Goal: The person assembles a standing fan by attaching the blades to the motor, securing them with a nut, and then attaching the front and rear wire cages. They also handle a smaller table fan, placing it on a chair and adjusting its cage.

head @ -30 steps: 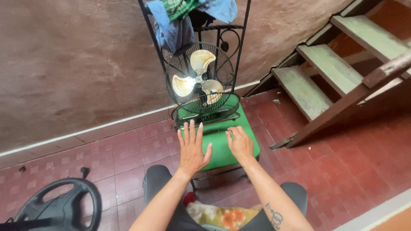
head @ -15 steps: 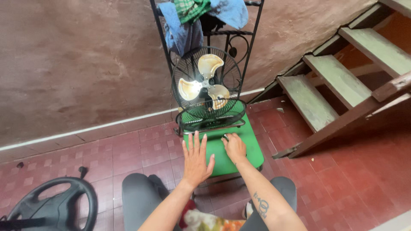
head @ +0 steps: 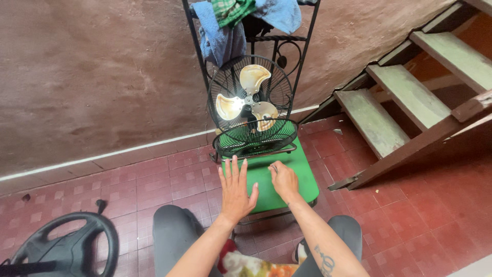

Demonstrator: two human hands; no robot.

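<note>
A rough plastered wall point(head: 92, 77) fills the far left of the scene, and an open-tread staircase point(head: 410, 97) with pale steps rises at the far right over a red tiled floor point(head: 154, 179). Against the wall, centre far, stands a black wrought-iron chair point(head: 302, 61) with a green seat point(head: 302, 177); blue and green checked cloths point(head: 241, 20) hang over its backrest. On the far part of the seat stands an electric fan point(head: 250, 105), upright, its three cream blades exposed inside the rear wire guard. The front guard point(head: 256, 139) is already off: it lies flat on the seat, touching the base of the fan, so the blades are uncovered but remain mounted on the hub. A black steering wheel point(head: 66, 246) lies on the floor at the near left. The person's knees sit at the near edge of the view, just beside the chair. The left hand point(head: 236, 192) is spread, fingers extended, palm down above the near left edge of the seat, gripping nothing. The right hand point(head: 283, 179) is loosely curled over the seat just near of the detached guard; whether it pinches a small part cannot be determined from this view.
</note>
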